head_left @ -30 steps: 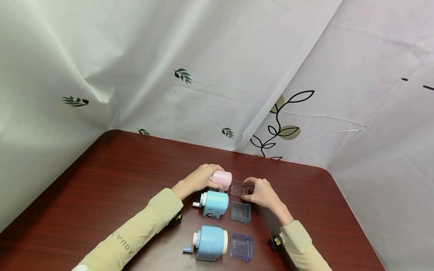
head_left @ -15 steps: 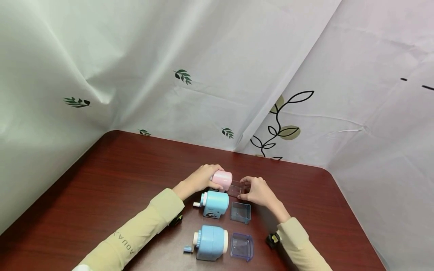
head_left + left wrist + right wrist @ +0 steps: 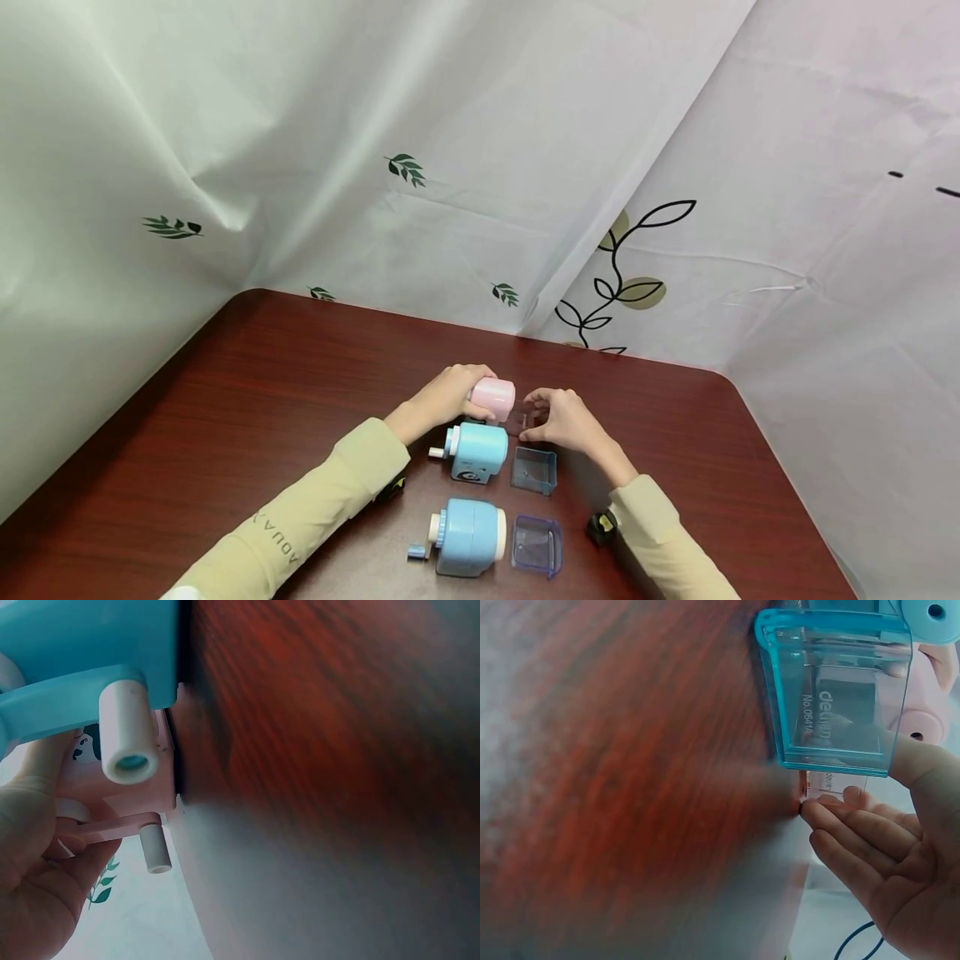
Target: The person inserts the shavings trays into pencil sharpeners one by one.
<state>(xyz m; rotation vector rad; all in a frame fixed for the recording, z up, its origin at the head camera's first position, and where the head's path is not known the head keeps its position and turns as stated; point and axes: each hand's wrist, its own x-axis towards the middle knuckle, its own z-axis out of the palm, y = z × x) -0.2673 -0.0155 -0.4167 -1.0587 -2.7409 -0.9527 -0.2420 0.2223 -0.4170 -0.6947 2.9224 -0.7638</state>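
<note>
My left hand (image 3: 450,393) grips a pink crank pencil sharpener (image 3: 493,398) from its crank side. In the left wrist view, the pink crank with its white knob (image 3: 155,849) hangs below the palm. My right hand (image 3: 566,419) holds a clear shavings drawer (image 3: 516,419) between thumb and fingers, at the open side of the pink sharpener. The drawer is partly inside the sharpener's base. In the right wrist view, the fingers (image 3: 870,832) lie along the clear drawer's end, and a teal-rimmed drawer (image 3: 840,697) in front covers part of the thumb.
Nearer the body stands a light blue sharpener (image 3: 478,450) with a teal-tinted drawer (image 3: 534,470) on its right. Closer still is a larger blue sharpener (image 3: 467,535) beside a purple-blue drawer (image 3: 537,545). White curtains (image 3: 450,167) hang behind the brown table (image 3: 315,358).
My right hand has moved left, sliding the clear drawer from beside the pink sharpener partly into its base. My left hand keeps its grip in the same spot.
</note>
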